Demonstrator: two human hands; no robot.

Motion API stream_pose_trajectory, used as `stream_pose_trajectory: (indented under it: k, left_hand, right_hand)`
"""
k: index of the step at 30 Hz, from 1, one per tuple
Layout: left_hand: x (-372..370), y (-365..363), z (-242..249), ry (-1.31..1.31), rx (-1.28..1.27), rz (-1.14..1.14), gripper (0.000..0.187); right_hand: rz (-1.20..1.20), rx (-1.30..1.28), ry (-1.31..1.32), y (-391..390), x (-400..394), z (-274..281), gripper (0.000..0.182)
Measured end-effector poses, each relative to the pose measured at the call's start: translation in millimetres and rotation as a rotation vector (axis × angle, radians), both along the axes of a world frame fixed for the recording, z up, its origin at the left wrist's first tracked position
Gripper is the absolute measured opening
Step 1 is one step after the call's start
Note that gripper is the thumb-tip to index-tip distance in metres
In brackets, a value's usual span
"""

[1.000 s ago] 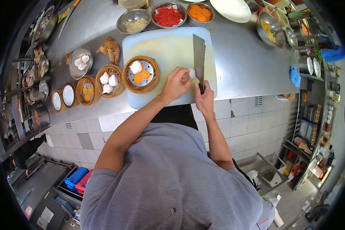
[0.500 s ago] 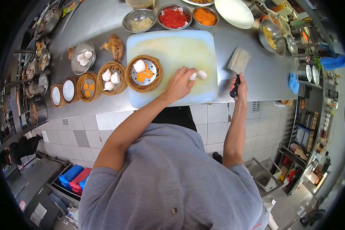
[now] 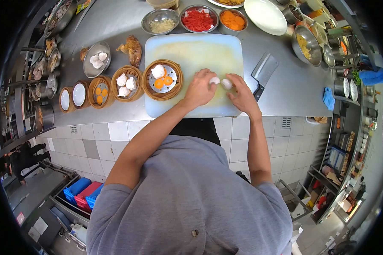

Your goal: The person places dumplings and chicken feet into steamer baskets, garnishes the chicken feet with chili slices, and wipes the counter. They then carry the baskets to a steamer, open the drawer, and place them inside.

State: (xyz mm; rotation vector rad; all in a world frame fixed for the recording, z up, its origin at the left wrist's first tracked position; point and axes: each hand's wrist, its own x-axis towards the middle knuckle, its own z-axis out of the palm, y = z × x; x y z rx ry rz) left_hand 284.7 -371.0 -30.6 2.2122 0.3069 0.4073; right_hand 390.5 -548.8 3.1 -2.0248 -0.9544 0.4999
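Over the white cutting board (image 3: 200,51), my left hand (image 3: 201,88) has its fingers closed on a small white dumpling (image 3: 215,80). My right hand (image 3: 242,95) curves round the right side of a second white dumpling (image 3: 227,84), thumb and fingers apart; whether it grips the piece is unclear. On the board's left side a bamboo steamer (image 3: 179,80) holds one white dumpling (image 3: 158,71) and orange carrot slices (image 3: 159,83). A cleaver (image 3: 264,70) lies flat on the metal table, right of the board, its black handle beside my right hand.
More bamboo steamers (image 3: 127,83) line the left, below a metal bowl of dumplings (image 3: 97,58) and a browned piece of meat (image 3: 133,51). Bowls of red shreds (image 3: 197,19) and carrot slices (image 3: 232,21) stand behind the board, with a white plate (image 3: 266,16).
My right hand has let go of the cleaver, now lying on the table, and moved left to the dumpling on the board. My left hand stays at its dumpling.
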Motion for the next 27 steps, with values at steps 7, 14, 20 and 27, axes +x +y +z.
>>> stream_pose_trajectory:
  k: [7,14,20,27]
  left_hand:
    - [4.3,-6.9,0.6,0.13,0.236,-0.069,0.036]
    - [-37.9,0.0,53.4,0.038,0.108,0.022,0.034]
    - [-114.4,67.0,69.2,0.068,-0.006,0.26,0.042]
    - [-122.6,110.9,62.7,0.224,0.045,0.277,0.059]
  right_hand:
    - [0.059,-0.139,-0.136,15.7,1.7,3.4,0.044]
    - [-0.021,-0.04,-0.04,29.7,-10.3,11.9,0.038]
    - [0.046,0.114,0.025,79.8,-47.2,45.1,0.037]
    - [0.205,0.024,-0.218,154.8,-73.0,43.4,0.036]
